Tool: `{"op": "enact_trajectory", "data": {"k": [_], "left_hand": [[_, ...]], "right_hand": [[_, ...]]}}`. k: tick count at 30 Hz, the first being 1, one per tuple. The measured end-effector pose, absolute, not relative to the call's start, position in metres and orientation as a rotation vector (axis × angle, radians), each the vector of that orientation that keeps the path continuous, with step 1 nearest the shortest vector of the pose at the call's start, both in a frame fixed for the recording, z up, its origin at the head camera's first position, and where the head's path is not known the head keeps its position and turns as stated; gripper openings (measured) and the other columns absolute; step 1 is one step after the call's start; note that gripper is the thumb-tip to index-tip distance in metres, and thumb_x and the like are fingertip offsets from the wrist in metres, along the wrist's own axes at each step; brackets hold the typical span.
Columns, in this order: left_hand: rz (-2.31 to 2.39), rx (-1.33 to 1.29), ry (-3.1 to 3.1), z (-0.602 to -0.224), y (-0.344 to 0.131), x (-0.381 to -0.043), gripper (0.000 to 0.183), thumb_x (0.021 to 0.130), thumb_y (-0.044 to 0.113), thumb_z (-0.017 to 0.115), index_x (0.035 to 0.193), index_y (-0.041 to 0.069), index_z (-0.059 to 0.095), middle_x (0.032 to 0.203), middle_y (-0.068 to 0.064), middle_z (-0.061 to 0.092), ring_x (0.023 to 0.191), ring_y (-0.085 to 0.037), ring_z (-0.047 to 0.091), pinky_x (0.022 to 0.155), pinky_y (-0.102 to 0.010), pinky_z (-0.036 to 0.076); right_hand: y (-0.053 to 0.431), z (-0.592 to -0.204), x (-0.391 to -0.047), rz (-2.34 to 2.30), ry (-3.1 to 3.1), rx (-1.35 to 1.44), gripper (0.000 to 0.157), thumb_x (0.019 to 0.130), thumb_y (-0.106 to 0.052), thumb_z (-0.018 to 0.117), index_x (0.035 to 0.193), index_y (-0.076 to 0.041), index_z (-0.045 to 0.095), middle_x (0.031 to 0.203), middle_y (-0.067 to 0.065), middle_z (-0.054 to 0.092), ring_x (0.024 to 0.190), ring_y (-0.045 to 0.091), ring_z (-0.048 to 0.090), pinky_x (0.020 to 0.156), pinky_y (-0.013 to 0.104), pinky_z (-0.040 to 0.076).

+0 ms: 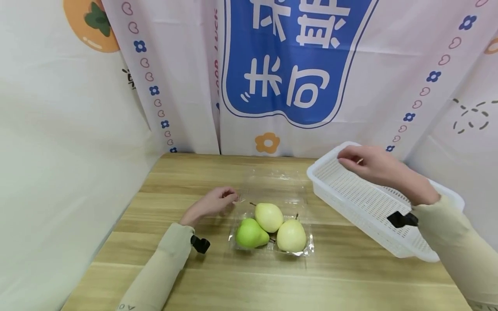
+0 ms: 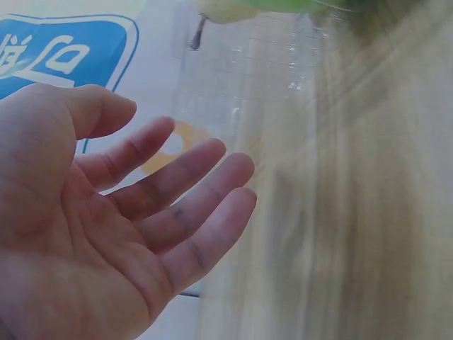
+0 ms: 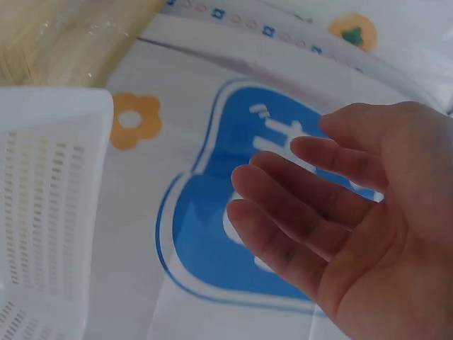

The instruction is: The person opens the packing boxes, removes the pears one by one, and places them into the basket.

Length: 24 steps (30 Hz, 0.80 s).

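Note:
Two pale yellow pears and one green pear lie together in a clear plastic clamshell box, whose see-through lid is folded back toward the wall. My left hand is just left of that lid, its fingers loosely bent and holding nothing; the left wrist view shows its bare palm. Above the far left end of a white perforated basket hovers my right hand. Nothing is in its relaxed fingers, as the right wrist view shows.
The wooden table ends at a printed cloth hanging behind it. Another pale cloth hangs along the left side. The basket takes up the table's right side, standing at an angle.

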<state>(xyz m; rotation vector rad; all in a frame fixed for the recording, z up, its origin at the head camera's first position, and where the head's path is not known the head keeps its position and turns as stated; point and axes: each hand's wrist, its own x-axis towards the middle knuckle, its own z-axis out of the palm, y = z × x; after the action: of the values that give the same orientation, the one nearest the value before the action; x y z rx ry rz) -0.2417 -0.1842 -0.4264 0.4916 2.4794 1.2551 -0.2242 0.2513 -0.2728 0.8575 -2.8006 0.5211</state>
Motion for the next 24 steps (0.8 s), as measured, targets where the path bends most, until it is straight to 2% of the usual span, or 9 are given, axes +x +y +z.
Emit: {"op": "enact_trajectory", "data": {"k": [3, 7, 10, 15, 16, 19, 22, 24], "left_hand": [[1.235, 0.533, 2.543, -0.422, -0.184, -0.241, 0.033, 0.104, 0.027, 0.046, 0.119, 0.000, 0.060, 0.117, -0.021, 0.064, 0.105, -0.033, 0.063, 0.082, -0.041, 0.056], [1.212, 0.504, 2.622, -0.411, -0.181, -0.237, 0.033, 0.104, 0.028, 0.047, 0.122, 0.003, 0.059, 0.121, -0.015, 0.064, 0.113, -0.031, 0.059, 0.091, -0.041, 0.053], [1.218, 0.494, 2.643, -0.401, -0.179, -0.232, 0.030, 0.103, 0.028, 0.048, 0.122, 0.007, 0.059, 0.122, -0.012, 0.064, 0.118, -0.029, 0.058, 0.099, -0.046, 0.050], [1.201, 0.662, 2.635, -0.384, -0.167, -0.224, 0.025, 0.101, 0.026, 0.054, 0.118, 0.011, 0.060, 0.118, -0.009, 0.066, 0.113, -0.025, 0.061, 0.099, -0.043, 0.051], [1.187, 0.704, 2.626, -0.381, -0.163, -0.222, 0.024, 0.100, 0.026, 0.055, 0.118, 0.011, 0.060, 0.117, -0.008, 0.066, 0.112, -0.023, 0.062, 0.097, -0.041, 0.052], [1.138, 0.798, 2.588, -0.373, -0.150, -0.219, 0.024, 0.099, 0.024, 0.057, 0.118, 0.011, 0.059, 0.116, -0.007, 0.066, 0.109, -0.020, 0.063, 0.094, -0.034, 0.054], [1.077, 0.865, 2.566, -0.368, -0.140, -0.215, 0.025, 0.098, 0.023, 0.058, 0.119, 0.010, 0.059, 0.116, -0.007, 0.066, 0.108, -0.017, 0.063, 0.093, -0.030, 0.053], [1.020, 0.910, 2.561, -0.366, -0.134, -0.214, 0.027, 0.098, 0.023, 0.058, 0.121, 0.010, 0.058, 0.117, -0.006, 0.066, 0.109, -0.017, 0.063, 0.094, -0.030, 0.053]], "right_hand": [[0.273, -0.274, -0.220, 0.612, -2.769, 0.762, 0.017, 0.096, -0.019, 0.062, 0.111, -0.018, 0.070, 0.096, -0.003, 0.071, 0.082, 0.004, 0.061, 0.072, 0.019, 0.051], [0.307, -0.275, -0.214, 0.769, -2.744, 0.573, 0.016, 0.096, -0.022, 0.063, 0.110, -0.018, 0.071, 0.092, -0.011, 0.069, 0.078, -0.003, 0.061, 0.067, 0.012, 0.047], [0.332, -0.280, -0.209, 0.803, -2.768, 0.431, 0.019, 0.097, -0.028, 0.061, 0.112, -0.019, 0.069, 0.088, -0.021, 0.066, 0.076, -0.004, 0.062, 0.064, 0.014, 0.048], [0.375, -0.299, -0.200, 0.862, -2.800, 0.213, 0.032, 0.099, -0.036, 0.055, 0.119, -0.012, 0.063, 0.094, -0.017, 0.063, 0.075, -0.004, 0.060, 0.060, 0.020, 0.051], [0.384, -0.305, -0.198, 0.859, -2.799, 0.176, 0.034, 0.100, -0.035, 0.054, 0.120, -0.009, 0.062, 0.095, -0.013, 0.062, 0.074, -0.005, 0.058, 0.060, 0.020, 0.051], [0.409, -0.319, -0.197, 0.811, -2.794, 0.103, 0.038, 0.102, -0.030, 0.050, 0.123, 0.002, 0.056, 0.103, 0.011, 0.065, 0.071, -0.013, 0.050, 0.057, 0.014, 0.048], [0.432, -0.330, -0.196, 0.758, -2.781, 0.016, 0.040, 0.104, -0.025, 0.045, 0.124, 0.009, 0.051, 0.109, 0.033, 0.059, 0.069, -0.021, 0.040, 0.056, 0.007, 0.043], [0.445, -0.337, -0.196, 0.735, -2.775, -0.068, 0.042, 0.104, -0.024, 0.042, 0.124, 0.012, 0.049, 0.113, 0.039, 0.054, 0.070, -0.020, 0.036, 0.057, 0.011, 0.042]]}}
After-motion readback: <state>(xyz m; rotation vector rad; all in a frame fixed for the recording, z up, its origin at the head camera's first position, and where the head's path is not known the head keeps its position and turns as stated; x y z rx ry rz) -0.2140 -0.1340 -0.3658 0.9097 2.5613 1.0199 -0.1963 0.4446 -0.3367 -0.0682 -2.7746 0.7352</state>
